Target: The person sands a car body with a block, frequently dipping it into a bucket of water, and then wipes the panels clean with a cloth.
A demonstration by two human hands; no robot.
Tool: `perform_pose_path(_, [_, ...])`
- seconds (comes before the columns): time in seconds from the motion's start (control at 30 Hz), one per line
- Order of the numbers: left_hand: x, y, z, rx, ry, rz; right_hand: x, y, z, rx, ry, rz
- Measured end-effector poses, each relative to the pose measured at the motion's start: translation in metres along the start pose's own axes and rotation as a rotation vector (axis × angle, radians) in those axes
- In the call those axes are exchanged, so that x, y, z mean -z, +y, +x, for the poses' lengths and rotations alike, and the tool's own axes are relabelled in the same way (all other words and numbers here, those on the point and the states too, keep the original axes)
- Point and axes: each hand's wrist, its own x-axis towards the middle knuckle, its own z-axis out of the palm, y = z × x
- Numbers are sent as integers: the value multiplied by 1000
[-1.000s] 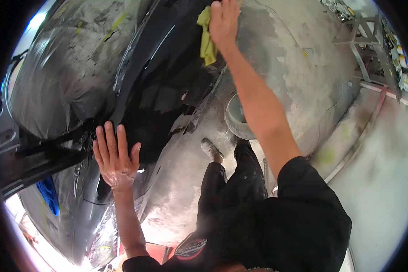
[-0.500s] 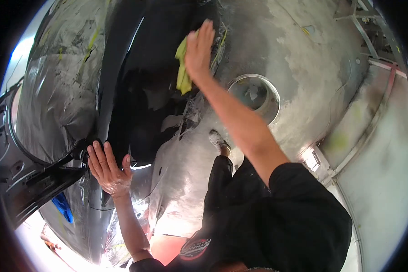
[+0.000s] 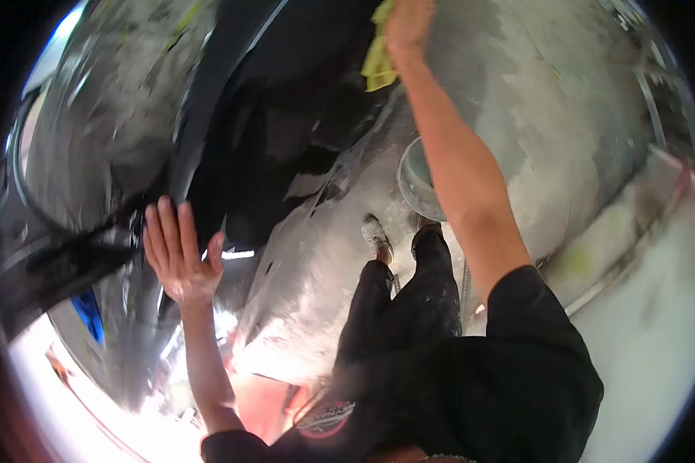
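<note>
A glossy black car panel point(image 3: 247, 131) runs up the middle-left of the head view. My left hand point(image 3: 181, 251) is flat with its fingers stretched out, at the lower left edge of this panel. It holds nothing. My right hand point(image 3: 411, 27) is at the top of the view, by the panel's far edge, with a yellow cloth point(image 3: 379, 63) under it. Part of the cloth is hidden beneath the hand, and the fingertips are cut off by the frame's top. Clear plastic sheeting point(image 3: 347, 166) borders the panel's right side.
A round bucket point(image 3: 413, 185) stands on the stained grey floor point(image 3: 548, 131), partly behind my right forearm. More sheeting point(image 3: 116, 116) covers the car at left. An open black car part point(image 3: 69, 270) juts in there, with a blue cloth point(image 3: 89, 315) below it. A red object point(image 3: 266, 401) is near my shirt.
My right hand and the yellow cloth have moved up and right along the panel towards its far edge. My left hand stays at about the same place. The view has shifted slightly.
</note>
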Motion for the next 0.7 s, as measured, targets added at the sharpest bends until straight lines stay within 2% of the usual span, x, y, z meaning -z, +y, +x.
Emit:
perform_pose_path(0.07, [5,-2,-4,39,-32,-22,3,-33,-24,36,37,108])
perform_pose_path(0.1, [6,-3,-7,57,-61,-52,4,-42,-48,214,24,28])
perform_pose_path(0.13, [9,-4,-10,75,-85,-54,12,-77,-82,232,-19,12])
perform_pose_path(0.2, [5,-7,-9,91,-73,-66,17,-120,-138,445,-86,-72])
perform_pose_path(0.27, [2,-8,-9,99,-40,-78,10,-135,-194,739,-152,-16])
perform_pose_path(0.3, [1,-9,-10,100,-26,-82,7,-135,-229,713,-242,-21])
perform_pose_path(0.43, [1,-4,-8,106,39,-104,7,-153,-327,1034,-400,-201])
perform_pose_path(0.47, [-3,-14,-12,46,-21,-115,3,-155,-345,1084,-390,-200])
perform_pose_path(0.5, [-5,-14,-14,47,46,-107,-2,-158,-363,1138,-379,-199])
perform_pose_path(0.67, [-10,-20,-25,52,96,-279,-10,-172,-426,1151,-525,-118])
perform_pose_path(0.7, [-8,-16,-27,109,286,-256,-12,-178,-433,1164,-558,-111])
